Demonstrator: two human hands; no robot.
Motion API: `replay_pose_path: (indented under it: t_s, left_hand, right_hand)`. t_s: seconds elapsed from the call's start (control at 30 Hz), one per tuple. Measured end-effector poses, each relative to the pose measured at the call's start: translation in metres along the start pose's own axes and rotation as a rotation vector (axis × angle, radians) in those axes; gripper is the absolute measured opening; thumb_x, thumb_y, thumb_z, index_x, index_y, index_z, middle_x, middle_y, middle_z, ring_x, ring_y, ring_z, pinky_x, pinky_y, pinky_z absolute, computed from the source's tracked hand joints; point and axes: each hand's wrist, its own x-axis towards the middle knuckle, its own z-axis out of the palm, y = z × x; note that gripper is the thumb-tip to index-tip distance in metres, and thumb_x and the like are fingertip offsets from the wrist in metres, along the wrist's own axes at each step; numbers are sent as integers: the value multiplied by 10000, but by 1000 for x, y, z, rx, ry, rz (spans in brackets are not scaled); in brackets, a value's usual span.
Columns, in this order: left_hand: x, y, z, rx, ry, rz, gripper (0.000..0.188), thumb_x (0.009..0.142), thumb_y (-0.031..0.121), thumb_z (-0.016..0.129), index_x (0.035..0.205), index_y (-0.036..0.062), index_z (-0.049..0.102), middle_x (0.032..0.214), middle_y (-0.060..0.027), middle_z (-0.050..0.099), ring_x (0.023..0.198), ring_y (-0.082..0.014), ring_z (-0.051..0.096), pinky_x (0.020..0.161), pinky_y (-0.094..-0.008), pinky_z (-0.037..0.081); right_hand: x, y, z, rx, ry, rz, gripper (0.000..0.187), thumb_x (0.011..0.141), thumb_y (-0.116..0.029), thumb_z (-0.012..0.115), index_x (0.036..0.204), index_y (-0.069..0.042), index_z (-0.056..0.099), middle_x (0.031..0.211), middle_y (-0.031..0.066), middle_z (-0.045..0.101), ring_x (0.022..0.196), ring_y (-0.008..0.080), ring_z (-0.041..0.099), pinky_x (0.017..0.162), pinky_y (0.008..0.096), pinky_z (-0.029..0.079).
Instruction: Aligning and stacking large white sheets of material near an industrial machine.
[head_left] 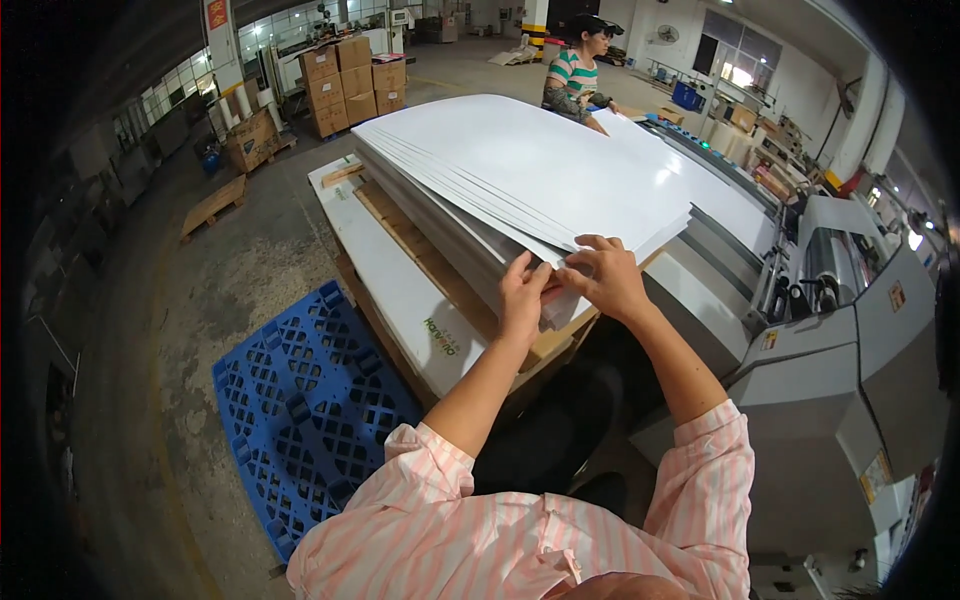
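A tall stack of large glossy white sheets (530, 150) lies in front of me, its top sheets fanned into steps along the left edge. At the near corner, my left hand (522, 295) is closed with bent fingers on the sheets' edge. Close beside it, my right hand (608, 280) grips the same corner, its fingers curled over the top sheets and its thumb toward the edge. Something reddish shows between the two hands, too hidden to name. The stack rests on a wooden pallet (385, 210), above a white printed board (375, 270).
A blue plastic pallet (310, 400) lies on the floor at my left. To the right stands a grey machine (810, 380) with rollers. Across the stack, a person in a striped shirt (572, 75) holds a white sheet. Cardboard boxes (350, 80) are piled at the back left.
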Motion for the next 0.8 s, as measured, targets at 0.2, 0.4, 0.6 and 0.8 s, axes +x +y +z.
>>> replay_pose_path:
  t_s: [0.2, 0.4, 0.6, 0.8]
  left_hand:
    - [1, 0, 4, 54, -7, 1, 466, 864, 102, 519, 1252, -45, 307, 903, -114, 567, 780, -174, 598, 671, -292, 522]
    - [-2, 3, 2, 111, -71, 28, 229, 832, 78, 503, 1036, -19, 463, 881, -104, 550, 787, -182, 580, 687, -302, 519]
    - [-1, -1, 2, 152, -20, 50, 236, 811, 73, 495, 1029, -16, 472, 873, -103, 545, 724, -151, 555, 647, -283, 505]
    - [4, -10, 1, 124, -53, 70, 172, 826, 64, 471, 973, -25, 466, 855, -122, 553, 752, -179, 578, 644, -296, 510]
  right_hand:
    - [10, -8, -7, -33, -25, 159, 233, 750, -286, 587, 761, -75, 685, 1029, 76, 604, 997, 274, 506, 875, 391, 384]
    - [8, 7, -6, -379, 468, -280, 167, 712, -274, 662, 754, -112, 665, 1071, 55, 571, 1006, 238, 501, 893, 453, 338]
    - [10, 12, 3, -154, 391, -274, 200, 706, -122, 679, 886, -54, 621, 1135, 116, 523, 979, 286, 522, 788, 362, 445]
    - [57, 41, -2, 852, 212, 366, 203, 839, -192, 570, 839, 6, 615, 672, 26, 552, 580, 82, 459, 567, 227, 384]
